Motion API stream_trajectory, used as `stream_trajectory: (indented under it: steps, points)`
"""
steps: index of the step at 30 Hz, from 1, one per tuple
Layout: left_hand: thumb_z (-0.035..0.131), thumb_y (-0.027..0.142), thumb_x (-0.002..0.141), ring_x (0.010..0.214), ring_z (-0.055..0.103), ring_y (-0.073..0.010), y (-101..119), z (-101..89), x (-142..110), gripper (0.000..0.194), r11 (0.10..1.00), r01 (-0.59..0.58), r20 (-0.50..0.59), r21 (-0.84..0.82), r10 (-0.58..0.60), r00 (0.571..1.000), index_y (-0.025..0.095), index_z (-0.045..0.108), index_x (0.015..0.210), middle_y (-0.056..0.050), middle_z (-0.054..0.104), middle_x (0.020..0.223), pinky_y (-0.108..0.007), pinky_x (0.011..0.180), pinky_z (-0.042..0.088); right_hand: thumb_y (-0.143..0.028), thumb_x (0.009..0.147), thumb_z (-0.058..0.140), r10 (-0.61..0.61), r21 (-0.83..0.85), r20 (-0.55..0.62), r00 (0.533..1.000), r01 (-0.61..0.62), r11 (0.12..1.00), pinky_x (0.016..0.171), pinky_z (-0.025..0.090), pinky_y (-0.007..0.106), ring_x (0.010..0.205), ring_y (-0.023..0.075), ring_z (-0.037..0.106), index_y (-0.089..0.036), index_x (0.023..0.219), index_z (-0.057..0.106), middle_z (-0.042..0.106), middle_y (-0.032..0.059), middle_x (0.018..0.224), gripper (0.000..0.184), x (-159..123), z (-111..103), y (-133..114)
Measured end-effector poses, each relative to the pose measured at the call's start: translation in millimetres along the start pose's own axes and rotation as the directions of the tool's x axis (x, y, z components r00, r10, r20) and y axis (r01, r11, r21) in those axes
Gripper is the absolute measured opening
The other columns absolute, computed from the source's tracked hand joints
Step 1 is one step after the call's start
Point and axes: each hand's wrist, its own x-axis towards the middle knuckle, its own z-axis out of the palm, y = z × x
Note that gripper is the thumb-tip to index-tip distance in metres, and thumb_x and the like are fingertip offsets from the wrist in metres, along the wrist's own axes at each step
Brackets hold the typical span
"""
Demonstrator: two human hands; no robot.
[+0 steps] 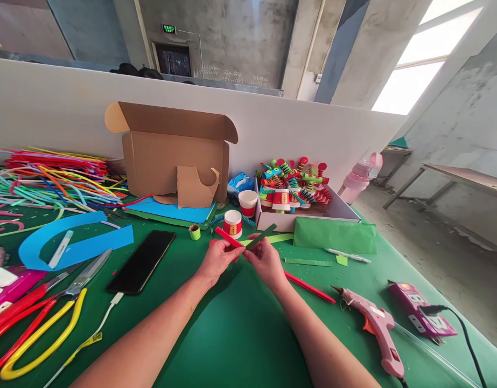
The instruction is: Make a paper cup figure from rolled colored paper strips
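Over the green table my left hand (216,262) pinches a red paper strip (229,237) that slants up to the left. My right hand (266,262) pinches a dark green paper strip (263,236) slanting up to the right. The two strips meet between my fingertips, where the joint is partly hidden. Just behind stands a small red and white paper cup (232,223), with another paper cup (248,203) farther back. A longer red strip (308,285) lies to the right of my right hand, near a narrow green strip (307,262).
A pink glue gun (371,323) and a power strip (421,310) lie at right. A box (313,217) of colourful crafts stands behind. Scissors (76,291), a phone (142,262), pipe cleaners (58,178) and a cardboard box (171,156) are at left.
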Motion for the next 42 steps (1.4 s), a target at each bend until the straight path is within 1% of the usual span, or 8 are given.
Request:
stream_trajectory:
  steps: [4,9,15,18,23,33,39,42]
  points:
    - [0.083,0.043,0.056,0.054,0.047,-0.0129,0.7,0.7,-0.1,0.029,0.999,-0.02,-0.028,-0.039,0.019,0.999,0.016,0.072,0.061,-0.002,0.061,0.056,-0.026,0.053,0.037,-0.031,0.063,0.074,0.0,0.031,-0.012,1.0,0.001,1.0,0.061,0.049,0.028,0.063,0.016,0.061,-0.026,0.087,0.058,0.065,-0.0042,0.067,0.03,0.2,2.4,-1.9]
    - [0.083,0.043,0.054,0.055,0.048,-0.0126,5.5,7.5,-3.5,0.03,0.987,-0.029,-0.103,-0.158,0.013,0.995,0.016,0.071,0.06,0.0,0.06,0.055,-0.027,0.056,0.041,-0.043,0.061,0.08,0.117,0.176,0.037,0.992,-0.122,0.977,0.064,0.049,0.029,0.062,0.0149,0.061,-0.022,0.071,0.061,0.064,-0.0016,0.066,0.031,0.6,3.4,-4.5]
    - [0.084,0.042,0.053,0.056,0.047,-0.012,4.0,6.6,-2.1,0.031,0.975,-0.03,-0.046,-0.221,0.02,0.999,0.015,0.069,0.06,0.0,0.058,0.055,-0.027,0.056,0.04,-0.049,0.062,0.08,0.062,0.156,0.037,0.997,-0.067,0.985,0.059,0.045,0.028,0.054,0.0135,0.055,-0.021,0.06,0.06,0.06,-0.0019,0.055,0.034,0.4,6.5,-4.3]
    - [0.082,0.043,0.055,0.056,0.048,-0.0123,3.7,3.3,-0.6,0.032,0.976,-0.023,-0.005,-0.218,0.022,1.0,0.015,0.069,0.06,0.0,0.058,0.056,-0.027,0.056,0.04,-0.05,0.061,0.08,0.062,0.149,0.039,0.997,-0.067,0.987,0.058,0.045,0.028,0.054,0.0138,0.055,-0.022,0.059,0.059,0.061,-0.002,0.054,0.035,1.0,7.3,-3.9]
    - [0.083,0.043,0.055,0.055,0.047,-0.0122,5.4,-0.1,-0.4,0.031,0.999,-0.033,-0.035,-0.028,0.032,0.999,0.015,0.071,0.063,0.0,0.06,0.057,-0.026,0.055,0.038,-0.045,0.053,0.085,0.136,0.122,0.011,0.991,-0.136,0.983,0.056,0.045,0.027,0.056,0.0153,0.061,-0.021,0.06,0.058,0.062,-0.0027,0.056,0.037,1.9,3.8,-2.8]
    - [0.087,0.043,0.054,0.063,0.05,-0.0114,7.0,8.1,-4.5,0.036,0.973,0.009,0.003,-0.233,-0.009,1.0,0.015,0.07,0.071,-0.001,0.065,0.07,-0.024,0.06,0.042,-0.046,0.055,0.085,0.218,0.296,-0.076,0.973,-0.187,0.937,0.069,0.054,0.034,0.06,0.0197,0.067,-0.019,0.063,0.066,0.069,0.0031,0.057,0.034,-4.0,10.8,-4.1]
    - [0.084,0.04,0.057,0.059,0.046,-0.0096,11.1,2.2,-3.1,0.03,0.97,-0.009,-0.016,-0.243,0.006,1.0,0.015,0.069,0.066,0.0,0.061,0.065,-0.024,0.057,0.039,-0.045,0.057,0.083,0.204,0.286,0.002,0.979,-0.196,0.938,0.069,0.054,0.032,0.06,0.0173,0.065,-0.018,0.069,0.074,0.07,0.0032,0.06,0.031,-2.9,5.2,-7.7]
    - [0.085,0.039,0.056,0.055,0.046,-0.0092,14.1,0.3,-3.4,0.031,0.961,0.047,0.043,-0.273,-0.036,0.998,0.015,0.068,0.065,0.001,0.057,0.06,-0.024,0.055,0.038,-0.043,0.053,0.086,0.232,0.368,0.02,0.973,-0.223,0.903,0.069,0.054,0.031,0.06,0.0159,0.064,-0.018,0.072,0.073,0.069,0.002,0.061,0.035,0.0,2.3,-4.8]
